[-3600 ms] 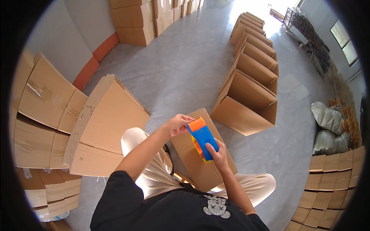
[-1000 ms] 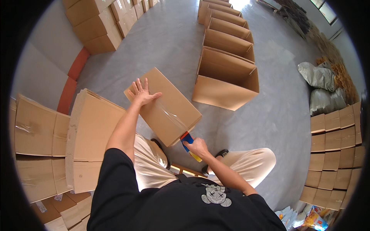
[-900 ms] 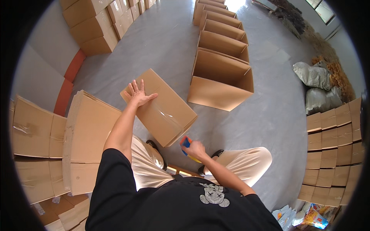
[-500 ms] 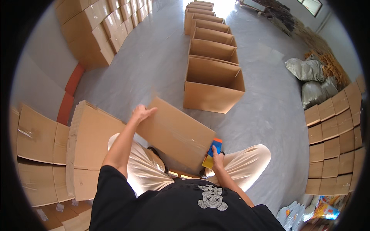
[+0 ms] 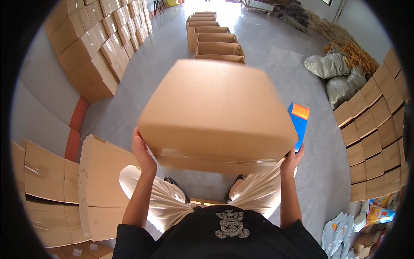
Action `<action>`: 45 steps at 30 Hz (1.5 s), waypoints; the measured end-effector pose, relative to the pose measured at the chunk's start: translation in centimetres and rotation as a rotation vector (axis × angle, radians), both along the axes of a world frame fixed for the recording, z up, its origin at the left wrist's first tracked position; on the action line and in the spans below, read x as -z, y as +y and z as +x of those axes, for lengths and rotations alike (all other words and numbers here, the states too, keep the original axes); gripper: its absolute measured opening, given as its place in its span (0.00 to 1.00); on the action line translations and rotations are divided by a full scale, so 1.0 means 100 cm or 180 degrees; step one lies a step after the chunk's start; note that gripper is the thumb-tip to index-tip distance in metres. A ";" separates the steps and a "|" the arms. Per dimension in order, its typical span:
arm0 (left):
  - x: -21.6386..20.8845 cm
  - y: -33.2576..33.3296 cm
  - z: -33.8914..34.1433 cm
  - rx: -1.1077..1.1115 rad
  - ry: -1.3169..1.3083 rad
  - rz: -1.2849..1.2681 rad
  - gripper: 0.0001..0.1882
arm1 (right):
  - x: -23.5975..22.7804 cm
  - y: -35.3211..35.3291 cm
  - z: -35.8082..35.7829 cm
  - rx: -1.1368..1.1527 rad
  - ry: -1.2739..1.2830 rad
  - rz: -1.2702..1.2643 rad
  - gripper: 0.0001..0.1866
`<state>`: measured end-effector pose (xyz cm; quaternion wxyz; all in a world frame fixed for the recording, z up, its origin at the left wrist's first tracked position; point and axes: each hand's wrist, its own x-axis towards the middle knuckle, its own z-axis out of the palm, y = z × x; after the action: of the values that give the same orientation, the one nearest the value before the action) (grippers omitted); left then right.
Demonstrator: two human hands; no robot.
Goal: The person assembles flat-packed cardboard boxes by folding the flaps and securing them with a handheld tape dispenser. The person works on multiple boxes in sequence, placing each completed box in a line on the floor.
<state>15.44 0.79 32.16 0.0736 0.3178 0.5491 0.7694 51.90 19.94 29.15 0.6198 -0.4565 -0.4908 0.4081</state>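
Observation:
A cardboard box (image 5: 211,101) is lifted in front of me over my knees, its edges slightly blurred. A strip of clear tape runs along its side nearest me. My left hand (image 5: 144,152) supports the box at its near left corner, palm against the cardboard. At the near right corner, my right hand (image 5: 294,157) bears on the box while also gripping a blue tape dispenser (image 5: 299,129) with an orange end. That dispenser sticks up beside the box's right side, and the fingers of this hand are partly hidden.
Open cardboard boxes (image 5: 219,48) stand in a row ahead. Flattened cartons (image 5: 105,172) lean at my left. Stacked boxes (image 5: 92,52) line the left wall, with more cartons (image 5: 379,129) piled at right. Silvery sacks (image 5: 345,86) and plastic packages (image 5: 340,233) lie on the right.
The box has risen from between my legs and turned, with a broad face now up. My left hand has moved to its near left corner; the right hand has gone up and rightward with the dispenser.

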 end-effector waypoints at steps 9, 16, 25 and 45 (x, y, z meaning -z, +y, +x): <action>0.069 0.022 0.051 0.0848 -0.0489 -0.0899 0.27 | 0.002 0.048 0.011 -0.0298 -0.0819 -0.0242 0.20; 0.160 0.087 0.134 0.1083 -0.1109 -0.1696 0.34 | 0.084 0.081 0.014 -0.0244 -0.1768 -0.0265 0.28; 0.158 0.142 0.161 0.1763 -0.4308 -0.1766 0.45 | 0.054 0.066 -0.007 -0.0520 0.0224 -0.0714 0.19; 0.140 0.389 -0.043 0.2067 -0.3619 0.0247 0.12 | 0.034 0.074 -0.039 -0.0573 0.0035 -0.1348 0.22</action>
<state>11.17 39.66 18.14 0.5695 0.0136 0.2726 0.7754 48.02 27.34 25.75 0.4739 -0.5286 -0.4296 0.5580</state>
